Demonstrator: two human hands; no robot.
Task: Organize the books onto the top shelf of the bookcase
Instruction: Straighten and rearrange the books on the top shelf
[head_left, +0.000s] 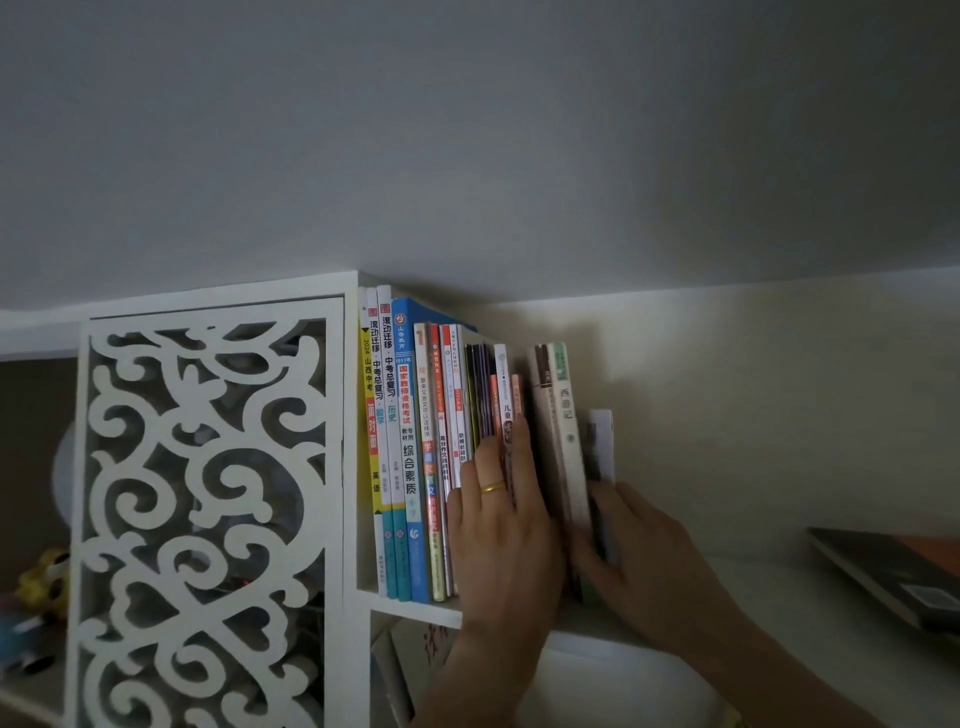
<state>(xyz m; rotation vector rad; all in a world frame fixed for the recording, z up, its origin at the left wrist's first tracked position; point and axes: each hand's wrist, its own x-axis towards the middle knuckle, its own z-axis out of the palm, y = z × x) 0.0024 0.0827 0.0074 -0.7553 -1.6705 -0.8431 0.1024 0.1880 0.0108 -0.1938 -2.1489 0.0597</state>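
A row of several upright books (410, 447) stands on the white top shelf (415, 607), spines facing me, tallest at the left. My left hand (501, 525), a gold ring on one finger, presses flat against the spines in the middle of the row, fingers straight. At the row's right end my right hand (631, 545) grips a small white book (601, 447), fingers curled round its lower part. It stands next to a cream-spined book (569, 431).
A white panel with carved scrollwork (208, 509) closes the bookcase section to the left. A dark book with an orange cover (893, 571) lies flat on the shelf at the far right. Colourful toys (36, 582) sit at the lower left.
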